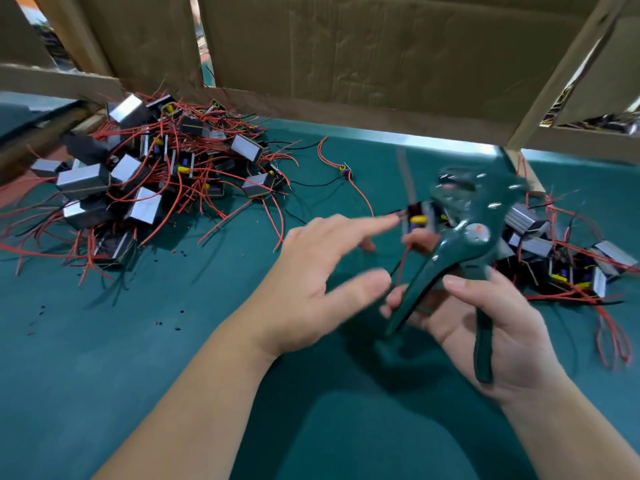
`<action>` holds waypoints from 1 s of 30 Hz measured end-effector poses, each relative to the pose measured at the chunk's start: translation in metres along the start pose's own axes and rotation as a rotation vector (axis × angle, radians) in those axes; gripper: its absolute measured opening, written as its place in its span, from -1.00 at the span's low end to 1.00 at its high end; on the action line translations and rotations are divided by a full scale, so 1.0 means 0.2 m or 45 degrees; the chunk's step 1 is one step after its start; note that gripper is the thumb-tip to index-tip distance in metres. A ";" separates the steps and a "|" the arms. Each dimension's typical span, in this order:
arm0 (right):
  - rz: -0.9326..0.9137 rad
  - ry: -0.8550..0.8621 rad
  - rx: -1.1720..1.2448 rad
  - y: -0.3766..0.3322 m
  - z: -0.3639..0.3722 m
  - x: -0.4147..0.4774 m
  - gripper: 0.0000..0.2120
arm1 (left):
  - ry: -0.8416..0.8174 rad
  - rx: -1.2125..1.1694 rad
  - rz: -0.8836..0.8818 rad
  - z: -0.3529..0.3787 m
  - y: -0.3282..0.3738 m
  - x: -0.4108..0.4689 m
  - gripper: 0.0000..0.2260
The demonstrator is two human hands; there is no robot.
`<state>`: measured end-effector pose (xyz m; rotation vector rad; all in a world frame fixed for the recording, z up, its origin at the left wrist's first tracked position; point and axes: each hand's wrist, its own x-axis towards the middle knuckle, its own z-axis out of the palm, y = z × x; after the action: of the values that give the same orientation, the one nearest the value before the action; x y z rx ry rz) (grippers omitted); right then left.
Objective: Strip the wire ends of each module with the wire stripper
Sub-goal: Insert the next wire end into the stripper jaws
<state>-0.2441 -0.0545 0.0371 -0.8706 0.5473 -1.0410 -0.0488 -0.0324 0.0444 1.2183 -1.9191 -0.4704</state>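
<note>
Green-handled wire stripper (464, 237) sits in the right hand (498, 327), grip wrapped round the two handles, which are spread apart, tool head pointing up and away. Right at the head there's a blurry module (419, 218) with a yellow part and red wires hanging off it. Left hand (311, 285) has its grip spread wide, fingers straight, index tip reaching to that module; too smeared to say if it actually touches. Big tangle of modules (138, 178) lies far left on the teal desk (138, 375), and a smaller heap (561, 251) sits just right of the tool. One tiny loose part (346, 170) lies between them, with cardboard walls (346, 53) behind and insulation crumbs (178, 329) scattered near the left.
</note>
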 end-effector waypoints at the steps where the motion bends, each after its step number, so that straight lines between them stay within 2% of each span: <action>1: -0.120 0.079 -0.062 -0.01 0.00 0.00 -0.47 | 0.087 0.029 -0.056 0.00 -0.02 0.00 -0.44; 2: -0.218 0.145 -0.108 -0.02 -0.01 0.00 -0.52 | 0.195 0.092 -0.145 0.00 -0.05 0.01 -0.40; 4: -0.315 0.237 -0.149 -0.03 -0.03 0.00 -0.63 | 0.370 0.326 -0.457 -0.01 -0.12 0.02 -0.45; 6: -0.304 0.268 -0.140 -0.04 -0.04 -0.01 -0.70 | 0.276 0.535 -0.849 0.00 -0.18 0.03 -0.58; 8: -0.248 0.261 -0.119 -0.03 -0.04 -0.01 -0.71 | 0.078 0.638 -1.024 0.00 -0.23 0.03 -0.60; 11: -0.169 0.250 -0.091 -0.02 -0.02 -0.01 -0.70 | 0.057 0.734 -0.924 0.01 -0.26 0.03 -0.62; 17: -0.093 0.246 -0.091 0.00 0.00 -0.01 -0.48 | 0.217 0.728 -0.854 -0.02 -0.27 0.05 -0.84; 21: -0.051 0.247 -0.026 0.00 0.00 -0.01 -0.55 | 0.246 0.723 -0.675 -0.07 -0.26 0.05 -0.89; 23: -0.038 0.246 -0.005 0.00 0.00 -0.01 -0.55 | 0.364 0.608 -0.624 -0.08 -0.26 0.04 -0.90; 25: -0.023 0.233 0.015 0.00 0.00 -0.01 -0.53 | 0.520 0.352 -0.640 -0.08 -0.24 0.04 -0.80; 28: -0.010 0.208 0.028 -0.01 0.00 -0.01 -0.49 | 0.645 -0.283 -0.566 -0.11 -0.18 0.06 -0.76; 30: -0.006 0.194 0.028 -0.01 0.00 -0.02 -0.47 | 0.601 -0.689 -0.502 -0.13 -0.14 0.07 -0.73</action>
<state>-0.2463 -0.0522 0.0387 -0.7777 0.6605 -1.1214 -0.0150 -0.0544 0.0472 1.2005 -1.0598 -0.7692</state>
